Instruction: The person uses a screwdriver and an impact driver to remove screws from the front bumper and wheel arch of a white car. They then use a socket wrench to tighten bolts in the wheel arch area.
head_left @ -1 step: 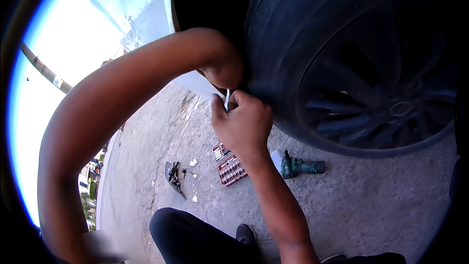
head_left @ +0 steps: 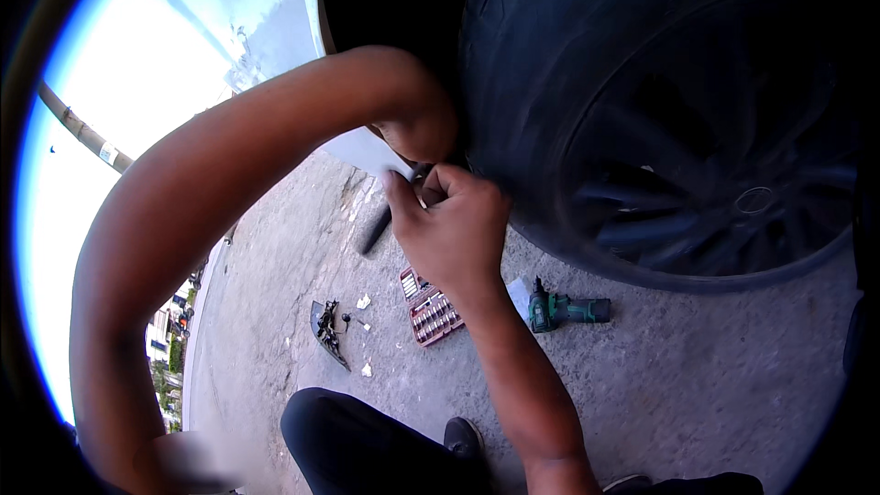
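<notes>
Black rubber is covering the landmark of this inspection, the wheel [head_left: 527, 119], which is standing beneath a pale car body [head_left: 238, 0]. Immediately left of the wheel, the left hand [head_left: 423, 128] is bending sharply downward at the wrist; its fingers are staying out of sight, so I cannot tell how far open it is or what it is holding. Just below it, close beside the wheel's left edge, the right hand [head_left: 456, 225] is pinching, thumb and fingers nearly together, on a dark rod-like tool [head_left: 373, 231]. This tool is slanting down and away from the wheel, its free end blurring. On the concrete ground [head_left: 697, 385], a green-and-black power drill [head_left: 568, 310] is lying directly below the wheel, a white sheet [head_left: 519, 297] showing beside it. Below and left of the wheel, a red socket case [head_left: 434, 319] is lying open. Farther left of the wheel, a dark curved part [head_left: 328, 335] is resting near pale scraps [head_left: 364, 302].
</notes>
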`<state>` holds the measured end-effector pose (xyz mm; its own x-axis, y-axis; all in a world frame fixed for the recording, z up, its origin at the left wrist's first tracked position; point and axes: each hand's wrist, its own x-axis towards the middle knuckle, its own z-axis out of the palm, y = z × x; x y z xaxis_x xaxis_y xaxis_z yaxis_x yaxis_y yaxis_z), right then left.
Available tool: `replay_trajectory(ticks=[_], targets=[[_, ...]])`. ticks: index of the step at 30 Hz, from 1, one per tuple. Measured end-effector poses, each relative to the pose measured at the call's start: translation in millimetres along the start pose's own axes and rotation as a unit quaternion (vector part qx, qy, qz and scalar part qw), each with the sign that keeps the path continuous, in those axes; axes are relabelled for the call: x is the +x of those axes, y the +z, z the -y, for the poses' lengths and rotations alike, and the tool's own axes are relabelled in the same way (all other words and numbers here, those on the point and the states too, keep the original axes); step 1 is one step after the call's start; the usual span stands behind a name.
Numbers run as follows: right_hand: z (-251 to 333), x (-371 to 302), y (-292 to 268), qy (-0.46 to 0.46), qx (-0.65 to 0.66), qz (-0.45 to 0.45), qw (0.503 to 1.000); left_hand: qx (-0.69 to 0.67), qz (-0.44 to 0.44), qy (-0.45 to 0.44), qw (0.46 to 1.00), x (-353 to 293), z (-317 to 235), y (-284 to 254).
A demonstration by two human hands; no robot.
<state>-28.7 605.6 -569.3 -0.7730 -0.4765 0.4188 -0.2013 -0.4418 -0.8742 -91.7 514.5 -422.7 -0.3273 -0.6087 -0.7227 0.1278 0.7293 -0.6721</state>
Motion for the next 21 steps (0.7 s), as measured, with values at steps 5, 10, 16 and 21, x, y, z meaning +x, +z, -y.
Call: replay_trajectory(ticks=[5,10,16,21], targets=[[-31,7,10,0.004,-0.11,-0.039,0.993,-0.009,-0.013,0.014,1.0,11,5,1],[-18,5,8,0.005,-0.021,-0.036,0.999,-0.07,0.026,-0.067,0.995,-17,-13,-10],[-1,1,-1,0.033,0.137,0.024,0.99,-0.02,0.009,-0.016,1.0,-15,-11,-9],[-24,-6,12,-0.006,0.01,-0.055,0.998,-0.004,0.029,-0.014,0.999,-13,-8,-11]])
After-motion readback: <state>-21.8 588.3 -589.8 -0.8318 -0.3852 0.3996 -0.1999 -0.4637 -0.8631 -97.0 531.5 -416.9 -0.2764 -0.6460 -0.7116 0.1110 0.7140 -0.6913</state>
